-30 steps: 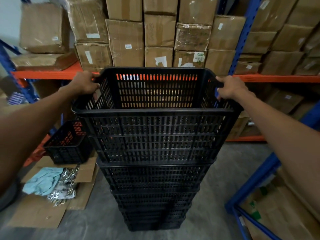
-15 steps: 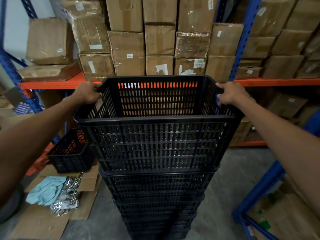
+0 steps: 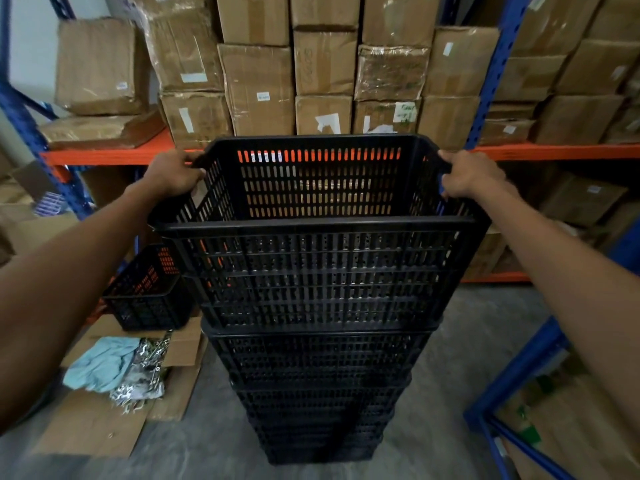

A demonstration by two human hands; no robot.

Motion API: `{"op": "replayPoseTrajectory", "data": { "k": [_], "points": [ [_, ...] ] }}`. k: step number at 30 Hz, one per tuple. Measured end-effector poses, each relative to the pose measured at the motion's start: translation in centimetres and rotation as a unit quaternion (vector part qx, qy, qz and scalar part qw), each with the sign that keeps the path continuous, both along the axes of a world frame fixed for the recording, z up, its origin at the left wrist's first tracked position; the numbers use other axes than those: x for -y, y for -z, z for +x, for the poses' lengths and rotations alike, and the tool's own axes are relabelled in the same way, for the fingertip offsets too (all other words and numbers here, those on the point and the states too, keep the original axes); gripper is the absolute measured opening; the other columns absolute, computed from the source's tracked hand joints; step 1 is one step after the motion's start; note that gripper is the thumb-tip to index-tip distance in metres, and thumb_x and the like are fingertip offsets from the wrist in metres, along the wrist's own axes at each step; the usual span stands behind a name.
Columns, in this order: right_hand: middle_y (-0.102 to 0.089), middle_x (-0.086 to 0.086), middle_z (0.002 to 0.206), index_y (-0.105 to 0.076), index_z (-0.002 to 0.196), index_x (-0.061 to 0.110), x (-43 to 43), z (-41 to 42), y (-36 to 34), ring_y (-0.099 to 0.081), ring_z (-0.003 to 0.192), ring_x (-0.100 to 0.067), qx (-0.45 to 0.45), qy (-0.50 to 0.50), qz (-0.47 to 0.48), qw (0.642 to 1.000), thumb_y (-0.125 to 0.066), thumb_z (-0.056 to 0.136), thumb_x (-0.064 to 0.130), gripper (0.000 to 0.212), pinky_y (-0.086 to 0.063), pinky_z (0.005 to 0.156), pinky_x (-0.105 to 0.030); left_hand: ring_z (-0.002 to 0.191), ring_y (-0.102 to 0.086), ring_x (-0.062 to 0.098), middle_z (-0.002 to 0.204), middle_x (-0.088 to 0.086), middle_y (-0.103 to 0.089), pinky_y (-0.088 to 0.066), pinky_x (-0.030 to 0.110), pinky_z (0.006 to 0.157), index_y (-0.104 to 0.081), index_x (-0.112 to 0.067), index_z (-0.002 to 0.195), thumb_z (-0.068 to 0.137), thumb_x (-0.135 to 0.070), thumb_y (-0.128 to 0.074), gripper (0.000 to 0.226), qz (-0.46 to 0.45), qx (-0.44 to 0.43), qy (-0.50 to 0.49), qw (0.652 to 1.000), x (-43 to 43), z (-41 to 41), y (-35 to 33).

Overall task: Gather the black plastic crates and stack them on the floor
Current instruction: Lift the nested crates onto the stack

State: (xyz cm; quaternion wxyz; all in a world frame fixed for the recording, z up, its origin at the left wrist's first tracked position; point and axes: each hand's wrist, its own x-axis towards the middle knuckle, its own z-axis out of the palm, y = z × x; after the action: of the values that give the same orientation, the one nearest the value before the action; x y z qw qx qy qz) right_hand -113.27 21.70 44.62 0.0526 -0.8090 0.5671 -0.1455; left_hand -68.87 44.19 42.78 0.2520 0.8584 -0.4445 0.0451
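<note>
A lone small black slotted plastic crate (image 3: 147,289) sits on flattened brown cardboard (image 3: 93,424), partly hidden by the left forearm. The left hand (image 3: 173,173) clenches the rim of the top black slotted plastic crate (image 3: 318,233), which crowns a stack of black crates (image 3: 320,393) on the grey concrete floor (image 3: 207,452); the lower tiers blur together. The right hand (image 3: 467,174) grips the opposite rim.

My left hand (image 3: 173,174) and right hand (image 3: 469,174) are bare, without gloves. No rings or watch show. Behind each hand my forearm is uncovered, with no sleeve in view.
</note>
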Motion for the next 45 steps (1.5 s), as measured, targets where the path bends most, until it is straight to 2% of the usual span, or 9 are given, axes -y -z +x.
{"op": "replayPoseTrajectory", "data": {
  "k": [5,11,15,20,26,30,34,38,45],
  "points": [
    [-0.045,-0.018,0.147,-0.030,0.152,0.031,-0.3,0.1,0.1,-0.044,0.134,-0.038,-0.035,-0.007,-0.014,0.999,-0.057,0.089,0.020,0.070,-0.043,0.101,-0.045,0.107,-0.064,0.039,0.114,0.024,-0.069,-0.047,0.037,0.085,-0.058,-0.026,0.134,0.090,-0.026,-0.058,0.044,0.011,0.041,0.009,0.999,-0.4,-0.6,0.2],
    [-0.042,-0.018,0.148,-0.031,0.151,0.025,0.1,0.6,0.4,-0.043,0.134,-0.038,-0.064,-0.012,-0.031,0.997,-0.055,0.090,0.026,0.066,-0.043,0.102,-0.047,0.110,-0.061,0.042,0.117,0.025,-0.066,-0.049,0.046,0.088,-0.054,-0.027,0.136,0.089,-0.027,-0.057,0.047,0.056,0.096,0.003,0.994,-1.3,-1.4,-0.5],
    [-0.009,-0.012,0.164,-0.018,0.155,0.022,0.7,1.1,0.7,-0.031,0.142,-0.040,-0.092,-0.035,-0.025,0.995,-0.056,0.092,0.033,0.074,-0.036,0.108,-0.049,0.106,-0.062,0.043,0.113,0.025,-0.066,-0.051,0.047,0.082,-0.057,-0.019,0.132,0.092,-0.030,-0.055,0.041,0.091,0.170,-0.016,0.981,-1.1,-2.4,-0.8],
    [-0.032,-0.021,0.156,-0.014,0.157,0.015,1.9,1.4,0.2,-0.036,0.140,-0.037,-0.065,-0.064,0.038,0.995,-0.053,0.090,0.016,0.077,-0.036,0.110,-0.039,0.103,-0.062,0.046,0.110,0.030,-0.064,-0.052,0.050,0.081,-0.058,-0.007,0.124,0.087,-0.024,-0.065,0.041,0.119,0.201,-0.016,0.972,-0.5,-3.0,-1.2],
    [-0.034,-0.020,0.153,-0.009,0.157,0.019,2.3,1.2,0.8,-0.036,0.139,-0.039,-0.036,-0.035,0.045,0.998,-0.053,0.089,0.014,0.081,-0.038,0.110,-0.048,0.097,-0.063,0.046,0.102,0.032,-0.067,-0.051,0.048,0.081,-0.066,0.000,0.117,0.085,-0.020,-0.070,0.038,0.100,0.144,-0.008,0.984,-0.1,-2.5,-1.4],
    [-0.036,-0.019,0.153,-0.018,0.155,0.015,2.4,1.5,0.6,-0.037,0.140,-0.037,-0.018,-0.034,0.034,0.999,-0.053,0.089,0.013,0.075,-0.037,0.111,-0.041,0.094,-0.063,0.045,0.098,0.033,-0.068,-0.049,0.043,0.080,-0.066,-0.003,0.123,0.085,-0.022,-0.071,0.043,0.100,0.127,-0.008,0.987,0.0,-2.0,-1.8],
    [-0.051,-0.021,0.140,-0.038,0.146,0.013,2.6,1.2,0.2,-0.047,0.130,-0.038,-0.010,-0.039,0.032,0.999,-0.061,0.084,0.009,0.067,-0.045,0.101,-0.038,0.091,-0.064,0.045,0.093,0.032,-0.068,-0.046,0.037,0.074,-0.069,-0.003,0.117,0.085,-0.022,-0.071,0.038,0.088,0.115,-0.007,0.989,0.6,-1.6,-1.4],
    [-0.047,-0.019,0.144,-0.037,0.149,0.014,2.7,1.1,-0.5,-0.050,0.129,-0.035,0.018,-0.034,0.059,0.998,-0.071,0.080,0.006,0.078,-0.049,0.102,-0.043,0.090,-0.065,0.045,0.093,0.031,-0.069,-0.050,0.039,0.076,-0.071,-0.004,0.112,0.081,-0.028,-0.074,0.039,0.076,0.092,-0.023,0.993,0.9,-0.8,-1.6],
    [-0.053,-0.016,0.140,-0.038,0.148,0.019,2.7,1.3,0.2,-0.055,0.125,-0.033,0.045,-0.021,0.060,0.997,-0.065,0.081,0.009,0.074,-0.050,0.101,-0.040,0.090,-0.066,0.044,0.094,0.028,-0.069,-0.053,0.042,0.080,-0.072,-0.003,0.105,0.079,-0.034,-0.072,0.040,0.070,0.075,-0.045,0.994,1.5,0.6,-1.1]
  ]
}}
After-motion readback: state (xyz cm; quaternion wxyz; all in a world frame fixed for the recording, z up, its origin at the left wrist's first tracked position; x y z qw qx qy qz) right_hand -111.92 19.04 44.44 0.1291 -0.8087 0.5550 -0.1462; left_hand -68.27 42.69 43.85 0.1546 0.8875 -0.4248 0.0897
